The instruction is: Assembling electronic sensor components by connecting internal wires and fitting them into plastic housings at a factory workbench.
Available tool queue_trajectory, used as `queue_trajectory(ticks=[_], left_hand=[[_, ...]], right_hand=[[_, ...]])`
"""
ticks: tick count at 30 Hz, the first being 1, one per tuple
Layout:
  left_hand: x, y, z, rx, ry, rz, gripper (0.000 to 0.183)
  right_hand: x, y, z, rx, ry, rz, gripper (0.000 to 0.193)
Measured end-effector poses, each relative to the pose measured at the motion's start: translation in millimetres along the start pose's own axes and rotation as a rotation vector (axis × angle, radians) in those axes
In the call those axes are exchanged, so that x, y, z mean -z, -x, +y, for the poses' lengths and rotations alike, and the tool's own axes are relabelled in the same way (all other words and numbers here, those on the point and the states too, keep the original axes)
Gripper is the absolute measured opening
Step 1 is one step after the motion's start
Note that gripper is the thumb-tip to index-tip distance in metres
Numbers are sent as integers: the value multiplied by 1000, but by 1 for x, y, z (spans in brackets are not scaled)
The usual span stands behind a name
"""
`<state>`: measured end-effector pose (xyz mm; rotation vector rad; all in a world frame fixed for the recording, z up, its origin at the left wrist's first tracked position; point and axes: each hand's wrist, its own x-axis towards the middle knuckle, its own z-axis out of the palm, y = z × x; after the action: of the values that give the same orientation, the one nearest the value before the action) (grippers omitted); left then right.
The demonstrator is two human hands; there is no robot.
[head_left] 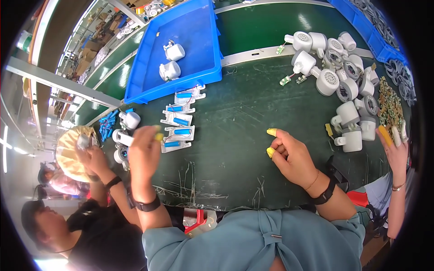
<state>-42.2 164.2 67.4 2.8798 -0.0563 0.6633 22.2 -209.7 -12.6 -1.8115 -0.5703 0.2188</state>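
Observation:
My right hand point(291, 156) hovers over the green tabletop, thumb and forefinger apart, yellow covers on their tips and nothing between them. The other fingers curl in. My left hand point(144, 151) is raised beside a column of white plastic half-shells point(177, 144), each with a blue cylindrical battery point(181, 131) and thin wires. Its yellow-covered tips are slightly apart, with nothing visible in them; the rest of its fingers are partly hidden. Left of that hand stand several white round-headed devices with handles point(130, 120) and a pile of loose blue batteries point(107, 123).
A blue tray point(190, 74) holds two white devices. Many white device bodies point(327, 81) crowd the right, near small circuit boards point(391, 101) and grey rings point(400, 79). Co-workers' hands are at a gold round container point(68, 153) on the left and beside the boards point(397, 156).

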Motion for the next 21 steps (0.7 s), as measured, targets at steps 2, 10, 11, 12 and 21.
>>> queue_trajectory(ticks=[2,10,11,12,21], left_hand=[[-23,-1,15,68,193,-198,40],[-48,-16,66,-235,28,-235,46],[-43,-18,82,-316,46,-167,45],[-42,-15,97,-293,161,-174,40],[-54,-1,129,-542,457,-538,38]], right_hand=[[-1,0,4,11,12,5,41],[0,1,7,29,54,24,40],[0,1,7,22,42,19,39],[0,1,7,13,31,15,39],[-4,2,16,103,102,173,36]])
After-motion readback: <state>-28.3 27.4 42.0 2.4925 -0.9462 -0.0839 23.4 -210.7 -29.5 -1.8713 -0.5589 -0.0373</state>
